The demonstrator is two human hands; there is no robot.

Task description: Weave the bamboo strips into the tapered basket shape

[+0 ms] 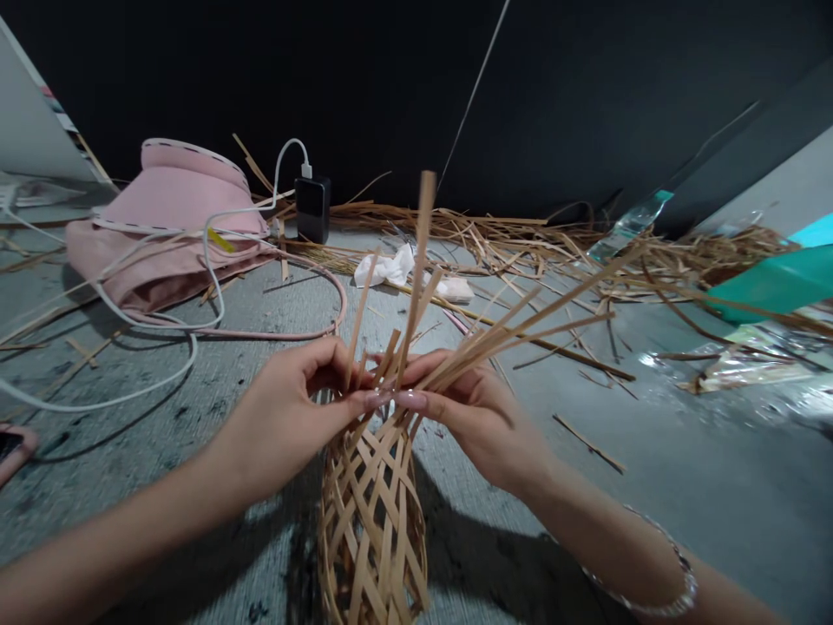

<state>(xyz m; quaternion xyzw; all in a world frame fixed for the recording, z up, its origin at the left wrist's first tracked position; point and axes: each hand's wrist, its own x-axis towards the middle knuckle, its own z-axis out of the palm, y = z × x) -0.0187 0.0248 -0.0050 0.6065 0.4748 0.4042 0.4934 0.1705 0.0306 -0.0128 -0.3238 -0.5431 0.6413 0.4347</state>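
A half-woven basket of tan bamboo strips [372, 512] stands on the grey floor right below me. Loose strip ends [416, 286] rise and fan out from its top. My left hand [292, 417] is closed, pinching the strips at the basket's upper rim from the left. From the right, my right hand [468, 408] grips a bundle of the same strips, its fingers curled around them. The fingertips of both hands meet at the rim. A beaded bracelet [677, 590] circles my right wrist.
A pink bag [162, 234] lies at back left, with a white cable [195, 338] running to a black charger [312, 208]. Heaped loose strips [521, 243], crumpled white tissue [390, 269], a plastic bottle [625, 227] and a teal sheet [774, 286] lie behind and right. A phone corner [13, 447] shows far left.
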